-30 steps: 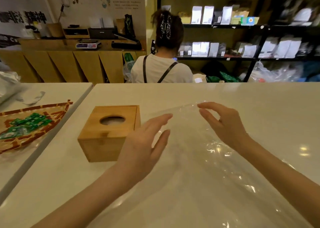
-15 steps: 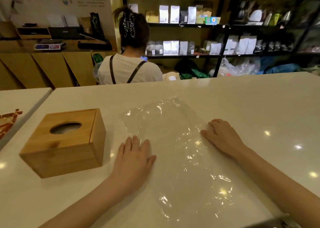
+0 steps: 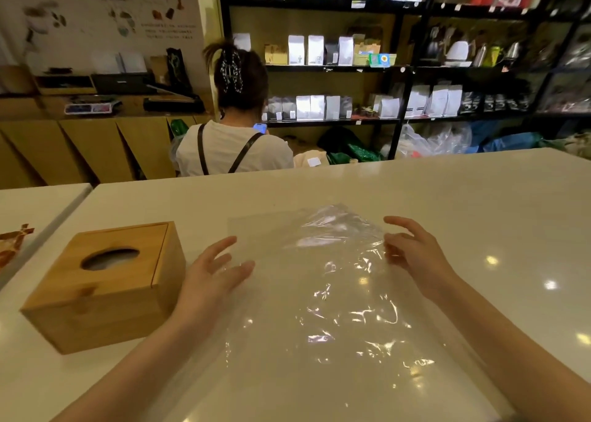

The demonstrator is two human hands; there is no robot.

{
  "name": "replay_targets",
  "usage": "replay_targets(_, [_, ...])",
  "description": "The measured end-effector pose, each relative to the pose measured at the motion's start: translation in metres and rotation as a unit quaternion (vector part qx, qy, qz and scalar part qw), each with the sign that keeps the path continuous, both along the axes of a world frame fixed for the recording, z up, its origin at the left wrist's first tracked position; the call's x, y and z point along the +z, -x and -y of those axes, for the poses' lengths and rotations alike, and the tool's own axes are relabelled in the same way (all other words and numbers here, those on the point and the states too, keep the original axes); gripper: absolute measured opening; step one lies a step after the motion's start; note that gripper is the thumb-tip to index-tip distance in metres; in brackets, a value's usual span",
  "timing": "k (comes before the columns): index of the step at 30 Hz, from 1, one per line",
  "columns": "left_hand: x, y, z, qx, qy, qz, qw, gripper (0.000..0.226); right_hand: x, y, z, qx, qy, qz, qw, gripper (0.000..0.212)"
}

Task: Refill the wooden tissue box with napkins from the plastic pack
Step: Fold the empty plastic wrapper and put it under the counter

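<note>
We see the clear pack [image 3: 326, 280] lying flat on the table [image 3: 479, 197], the box [image 3: 105, 280] just left of it. Left hand [image 3: 208, 280] and right hand [image 3: 415, 255] hover spread wide at its edges, holding nothing.

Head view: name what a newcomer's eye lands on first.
A crinkled clear plastic sheet glints in the middle of the white table, with the left hand and right hand open at its edges. Left of it stands a wooden tissue box with an oval slot on top.
</note>
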State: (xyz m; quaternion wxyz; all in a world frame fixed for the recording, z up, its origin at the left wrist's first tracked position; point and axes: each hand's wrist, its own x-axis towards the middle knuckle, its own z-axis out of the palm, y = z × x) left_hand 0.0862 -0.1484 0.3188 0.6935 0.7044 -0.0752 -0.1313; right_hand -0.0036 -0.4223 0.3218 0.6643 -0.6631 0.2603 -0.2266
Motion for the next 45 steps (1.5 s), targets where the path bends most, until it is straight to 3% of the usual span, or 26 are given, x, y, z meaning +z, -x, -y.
replay_targets(3, [0.018, 0.000, 0.002, -0.008, 0.098, -0.028, 0.995, 0.025, 0.014, 0.003, 0.000, 0.027, -0.031, 0.050, 0.998, 0.025])
replay_targets(6, [0.036, 0.003, 0.003, 0.019, 0.040, 0.073, 0.996, 0.030, 0.033, 0.007, 0.002, 0.036, -0.024, 0.097, 0.994, 0.028])
replay_targets(12, [0.065, -0.007, -0.001, 0.036, -0.091, 0.282, 0.955, 0.042, 0.066, 0.018, 0.002, 0.048, 0.231, 0.075, 0.969, 0.045])
replay_targets(17, [0.077, -0.009, -0.006, 0.091, -0.201, 0.432, 0.875, 0.020, 0.080, 0.016, 0.003, -0.007, 0.429, 0.071, 0.901, 0.019])
replay_targets(20, [0.085, -0.012, -0.009, 0.084, -0.260, 0.482, 0.833, 0.012, 0.091, 0.018, 0.007, -0.030, 0.569, 0.010, 0.822, 0.008])
replay_targets(22, [0.090, -0.012, -0.009, 0.057, -0.293, 0.518, 0.802, 0.012, 0.101, 0.018, 0.006, -0.003, 0.643, -0.038, 0.765, 0.009])
replay_targets(24, [0.097, -0.011, -0.007, 0.020, -0.283, 0.521, 0.805, 0.012, 0.115, 0.018, -0.007, 0.064, 0.666, -0.072, 0.739, 0.015])
replay_targets(27, [0.111, -0.010, -0.002, -0.041, -0.220, 0.495, 0.840, 0.011, 0.129, 0.008, -0.038, 0.182, 0.629, -0.086, 0.751, 0.025])
replay_targets(30, [0.121, -0.010, -0.003, -0.079, -0.160, 0.478, 0.860, 0.011, 0.141, -0.002, -0.061, 0.240, 0.603, -0.085, 0.756, 0.020])
replay_targets(33, [0.126, -0.026, -0.022, -0.074, -0.090, 0.417, 0.902, 0.053, 0.159, -0.001, -0.061, 0.276, 0.516, -0.052, 0.810, 0.014])
replay_targets(35, [0.123, -0.043, -0.038, -0.068, -0.036, 0.334, 0.940, 0.083, 0.169, 0.005, -0.052, 0.285, 0.433, -0.018, 0.855, 0.013])
replay_targets(37, [0.114, -0.053, -0.048, -0.102, 0.074, 0.227, 0.966, 0.111, 0.172, 0.008, -0.042, 0.284, 0.323, 0.022, 0.903, 0.015])
replay_targets(39, [0.099, -0.055, -0.049, -0.190, 0.167, 0.098, 0.962, 0.128, 0.165, 0.005, -0.035, 0.273, 0.192, 0.056, 0.941, 0.020])
replay_targets(42, [0.081, -0.049, -0.036, -0.366, 0.250, -0.078, 0.893, 0.119, 0.139, -0.007, -0.034, 0.235, 0.049, 0.058, 0.969, 0.014])
replay_targets(44, [0.079, -0.044, -0.024, -0.432, 0.256, -0.099, 0.859, 0.103, 0.120, -0.015, -0.037, 0.218, -0.021, 0.046, 0.975, 0.008])
replay_targets(45, [0.078, -0.042, -0.019, -0.423, 0.239, -0.081, 0.870, 0.096, 0.111, -0.017, -0.038, 0.216, -0.044, 0.040, 0.975, 0.009])
